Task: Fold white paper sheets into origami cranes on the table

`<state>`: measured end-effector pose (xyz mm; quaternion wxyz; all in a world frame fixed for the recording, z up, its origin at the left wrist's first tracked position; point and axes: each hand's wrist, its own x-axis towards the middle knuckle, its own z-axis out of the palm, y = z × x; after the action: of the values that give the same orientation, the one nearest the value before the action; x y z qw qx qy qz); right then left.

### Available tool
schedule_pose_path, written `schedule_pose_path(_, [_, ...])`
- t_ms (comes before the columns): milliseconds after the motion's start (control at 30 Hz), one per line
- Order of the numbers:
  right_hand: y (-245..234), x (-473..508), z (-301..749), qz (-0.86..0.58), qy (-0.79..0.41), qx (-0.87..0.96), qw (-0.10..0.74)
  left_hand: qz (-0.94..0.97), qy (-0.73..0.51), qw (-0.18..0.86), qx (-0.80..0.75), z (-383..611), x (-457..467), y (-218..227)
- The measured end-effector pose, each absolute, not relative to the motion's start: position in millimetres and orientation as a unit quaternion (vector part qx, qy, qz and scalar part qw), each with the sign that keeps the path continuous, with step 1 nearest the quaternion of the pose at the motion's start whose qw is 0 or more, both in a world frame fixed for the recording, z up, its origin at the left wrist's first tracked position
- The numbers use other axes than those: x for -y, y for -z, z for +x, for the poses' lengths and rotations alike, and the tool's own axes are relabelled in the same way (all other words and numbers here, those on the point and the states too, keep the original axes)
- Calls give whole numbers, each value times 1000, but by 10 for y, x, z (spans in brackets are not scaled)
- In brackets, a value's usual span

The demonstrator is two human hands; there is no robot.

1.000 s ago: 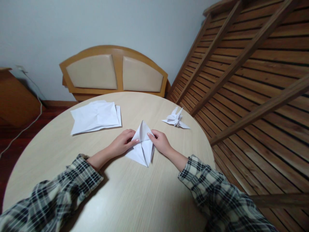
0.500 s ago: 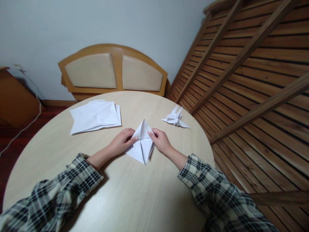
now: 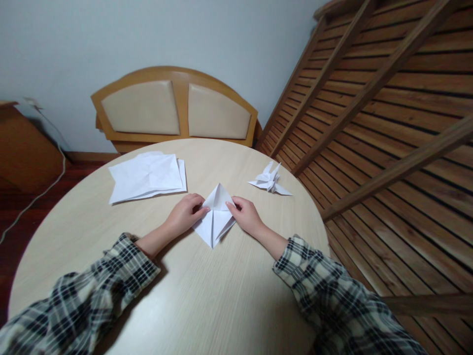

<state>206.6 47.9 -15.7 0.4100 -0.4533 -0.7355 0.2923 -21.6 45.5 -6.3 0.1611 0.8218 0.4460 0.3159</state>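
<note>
A white sheet of paper (image 3: 218, 201), folded into a diamond with a flap along its middle, is between my two hands on the table. My left hand (image 3: 186, 213) pinches its left corner, thumb on top and the other fingers curled behind. On the opposite side, my right hand (image 3: 247, 214) grips the right corner the same way. The lower half shows a vertical slit between two folded layers, and the right layer stands slightly raised. To the upper right of my right hand lies a folded paper crane (image 3: 269, 178).
A stack of creased white paper (image 3: 146, 177) lies at the back left of the round table (image 3: 207, 305). Behind it stands a wooden headboard (image 3: 181, 103) with cream panels. Slatted wood (image 3: 388, 123) leans close along the right edge. A white cable (image 3: 40, 195) runs at the left.
The paper's lower point has swung left and slightly up, and its lower folds lie flatter. Both hands keep their hold on the corners.
</note>
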Motion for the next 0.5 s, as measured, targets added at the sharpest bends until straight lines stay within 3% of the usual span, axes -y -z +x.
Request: schedule_pose_path(500, [135,-474,2076,-458,-291,737,402,815,-343,176,-432,-210,-461,35])
